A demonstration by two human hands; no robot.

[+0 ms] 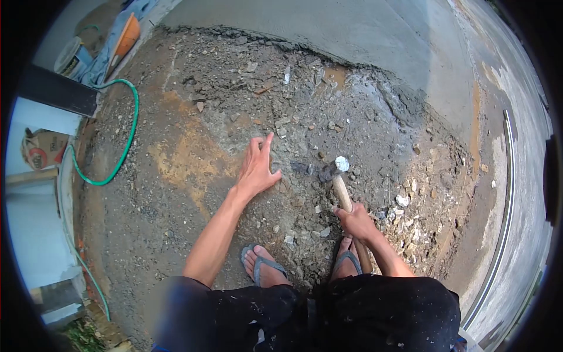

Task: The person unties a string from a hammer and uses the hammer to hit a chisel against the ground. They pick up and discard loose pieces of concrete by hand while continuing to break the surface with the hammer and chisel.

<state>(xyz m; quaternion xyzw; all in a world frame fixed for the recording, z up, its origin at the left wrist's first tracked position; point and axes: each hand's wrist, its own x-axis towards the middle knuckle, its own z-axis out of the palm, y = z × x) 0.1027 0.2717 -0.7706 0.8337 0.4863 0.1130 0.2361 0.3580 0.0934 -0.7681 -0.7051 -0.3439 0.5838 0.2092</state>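
Observation:
My right hand (358,222) is wrapped round the wooden handle of a sledgehammer (342,190). The hammer's metal head (336,169) is close over the rubble, its pale striking face turned up and the handle running back past my right foot. Out in front of me, my left hand (256,164) is stretched over the stony ground (226,135) with fingers apart and nothing in them. Small stones and broken pieces lie around both hands.
Smooth wet concrete (375,29) spans the far side, with a muddy puddle (336,76) near its ragged edge. A green hose (136,111) curves along the left, near an orange container (126,36) and a bucket (73,58). A metal rail (508,176) lies right; my sandalled feet (264,264) stand on rubble.

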